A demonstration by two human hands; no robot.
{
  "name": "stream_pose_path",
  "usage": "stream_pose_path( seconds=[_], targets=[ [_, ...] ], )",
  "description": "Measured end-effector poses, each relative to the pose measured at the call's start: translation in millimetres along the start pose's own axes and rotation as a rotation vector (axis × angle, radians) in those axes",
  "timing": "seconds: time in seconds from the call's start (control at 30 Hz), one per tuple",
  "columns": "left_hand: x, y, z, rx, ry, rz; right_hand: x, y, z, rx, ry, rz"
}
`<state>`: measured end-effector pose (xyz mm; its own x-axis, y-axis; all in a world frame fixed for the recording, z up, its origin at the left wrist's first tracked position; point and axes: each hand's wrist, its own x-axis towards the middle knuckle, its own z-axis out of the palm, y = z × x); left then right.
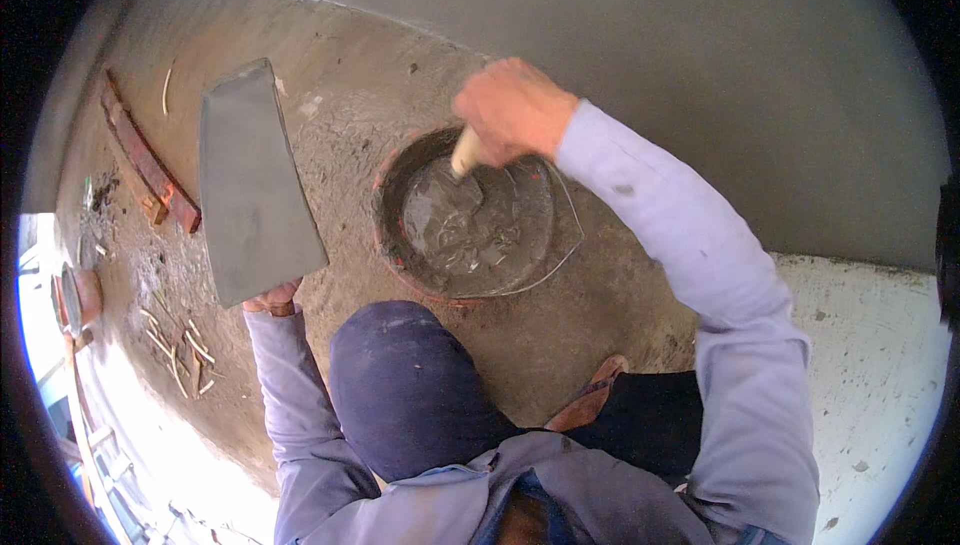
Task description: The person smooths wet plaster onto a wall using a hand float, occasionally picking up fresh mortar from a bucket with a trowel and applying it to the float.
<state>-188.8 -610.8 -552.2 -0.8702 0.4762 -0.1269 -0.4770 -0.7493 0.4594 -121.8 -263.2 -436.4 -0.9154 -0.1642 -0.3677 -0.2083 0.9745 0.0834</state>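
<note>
My right hand [508, 110] is closed round the pale handle of a trowel [465, 153] above a bucket. Its blade is hard to make out against the wet grey mortar [470, 220] inside. Mortar coats the inner wall of the round bucket [388, 245], and its thin wire handle [578, 235] hangs over to the right. On the left, my left hand [272, 299] grips a long, flat grey plastering board [250, 185] by its near end. The board hides most of those fingers. It is raised beside the bucket, not touching it.
A smooth grey wall [700, 65] rises beyond the bucket, with a pale speckled surface [870, 365] at the right. Reddish-brown wood strips [150, 160] and scattered thin sticks [180, 355] lie on the dirty floor [340, 65]. Another container [80, 297] stands far left.
</note>
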Motion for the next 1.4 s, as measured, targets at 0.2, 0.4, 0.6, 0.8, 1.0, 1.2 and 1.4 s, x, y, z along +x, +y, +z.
stream_pose_path(
  seconds=[0.2, 0.4, 0.6, 0.8, 1.0, 1.2, 1.4],
  targets=[
    [13.0, -9.6, -12.1, 0.307, -0.137, 0.023, -63.9, -38.5, 35.4, 0.171, -0.185, -0.061],
    [14.8, -3.6, -33.0, 0.109, -0.206, -0.105, -175.2, -29.6, 16.6, 0.094, 0.104, 0.098],
    [18.1, -47.4, -30.4, -0.240, -0.290, -0.314, -225.9, -3.3, 61.4, 0.102, -0.031, 0.242],
    [31.0, -69.1, -2.9, -0.145, -0.125, -0.414, -254.0, -7.4, 64.9, 0.342, 0.345, 0.261],
    [34.7, -71.0, 97.4, -0.310, -0.334, -0.627, -235.7, -13.9, 11.3, 0.631, 0.621, 0.399],
    [-8.8, -52.3, 174.6, -0.174, -0.353, -0.606, -189.3, -20.9, -12.4, 0.556, 0.895, 0.217],
    [-31.6, -69.4, 196.5, -0.295, -0.426, -0.723, -185.5, -27.5, -5.1, 0.478, 0.915, 0.127]
  ],
)
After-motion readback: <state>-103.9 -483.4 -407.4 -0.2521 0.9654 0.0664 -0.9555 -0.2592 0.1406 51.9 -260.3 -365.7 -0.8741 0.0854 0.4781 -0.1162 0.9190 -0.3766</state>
